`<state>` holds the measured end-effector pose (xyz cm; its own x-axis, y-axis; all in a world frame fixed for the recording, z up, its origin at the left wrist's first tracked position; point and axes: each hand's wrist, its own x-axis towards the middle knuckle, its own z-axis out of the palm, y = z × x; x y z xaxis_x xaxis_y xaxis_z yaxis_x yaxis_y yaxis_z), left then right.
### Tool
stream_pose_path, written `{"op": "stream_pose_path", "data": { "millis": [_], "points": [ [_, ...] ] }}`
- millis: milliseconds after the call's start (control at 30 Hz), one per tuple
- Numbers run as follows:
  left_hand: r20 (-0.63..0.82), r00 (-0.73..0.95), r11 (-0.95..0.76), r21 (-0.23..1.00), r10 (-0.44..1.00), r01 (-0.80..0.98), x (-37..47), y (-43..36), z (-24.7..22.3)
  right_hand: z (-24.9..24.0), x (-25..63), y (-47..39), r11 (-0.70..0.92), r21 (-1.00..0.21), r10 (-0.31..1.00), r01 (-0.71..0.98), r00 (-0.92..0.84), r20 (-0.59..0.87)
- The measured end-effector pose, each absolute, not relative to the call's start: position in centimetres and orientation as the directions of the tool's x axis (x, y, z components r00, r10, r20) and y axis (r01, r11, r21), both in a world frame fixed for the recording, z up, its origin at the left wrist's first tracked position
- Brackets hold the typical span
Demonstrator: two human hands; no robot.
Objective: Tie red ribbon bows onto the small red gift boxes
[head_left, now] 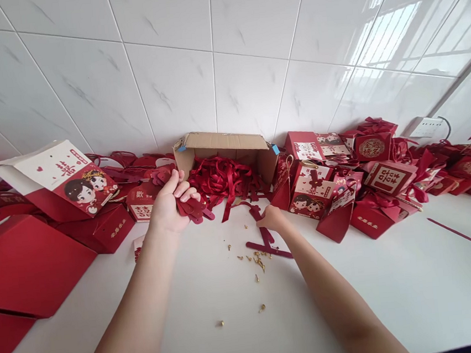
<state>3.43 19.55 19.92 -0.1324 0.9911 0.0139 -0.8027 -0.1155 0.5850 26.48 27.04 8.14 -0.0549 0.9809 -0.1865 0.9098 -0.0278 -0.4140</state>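
My left hand (170, 204) is raised a little above the white surface and grips a bundle of dark red strap pieces (194, 208) that fan out to its right. My right hand (271, 218) rests on the surface with its fingers closed on one more dark red strap (256, 211). Two other straps (268, 246) lie crossed just below that hand. Small gold fasteners (257, 260) are scattered on the surface between my forearms. Behind both hands stands an open cardboard box (228, 142) full of red ribbons (221, 179).
Red printed gift boxes (69, 181) and flat red card (27, 263) are piled at the left. More red gift boxes (379, 176) crowd the right along the tiled wall. A lone red strip (459, 234) lies at the right. A wall socket (425, 126) sits at the far right.
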Motion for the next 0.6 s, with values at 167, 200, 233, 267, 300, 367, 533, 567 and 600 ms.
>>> {"op": "stream_pose_path", "data": {
  "millis": [167,200,233,267,300,367,533,567,600],
  "points": [
    [0.01,-0.133,-0.114,0.58,0.991,-0.807,3.5,19.6,19.9,8.7,26.3,26.7,0.0,-0.387,0.948,0.922,-0.123,-0.294],
    [0.007,-0.137,-0.116,0.58,0.991,-0.807,3.5,19.6,19.9,8.8,26.3,26.7,0.003,-0.387,0.947,0.922,-0.127,-0.297],
    [0.004,-0.14,-0.116,0.58,0.99,-0.806,3.5,19.6,19.9,9.0,26.4,26.7,0.001,-0.388,0.945,0.922,-0.127,-0.301],
    [0.002,-0.143,-0.117,0.582,0.99,-0.805,3.5,19.6,19.9,9.2,26.5,26.7,-0.005,-0.39,0.943,0.921,-0.125,-0.308],
    [0.0,-0.143,-0.116,0.585,0.99,-0.803,3.6,19.6,19.9,9.3,26.6,26.8,-0.014,-0.392,0.94,0.92,-0.121,-0.319],
    [-0.009,-0.133,-0.1,0.6,0.991,-0.793,3.7,19.7,19.8,9.5,26.9,26.9,-0.035,-0.398,0.93,0.917,-0.115,-0.349],
    [-0.055,-0.095,-0.039,0.636,0.994,-0.771,4.1,20.1,19.1,9.4,27.0,27.1,-0.069,-0.436,0.909,0.897,-0.123,-0.397],
    [-0.058,-0.094,-0.035,0.646,0.994,-0.762,4.2,20.2,19.0,9.4,27.0,27.1,-0.077,-0.446,0.908,0.892,-0.122,-0.401],
    [-0.059,-0.095,-0.032,0.662,0.994,-0.749,4.3,20.2,19.0,9.4,26.9,27.1,-0.087,-0.458,0.908,0.884,-0.119,-0.402]
  ]
}}
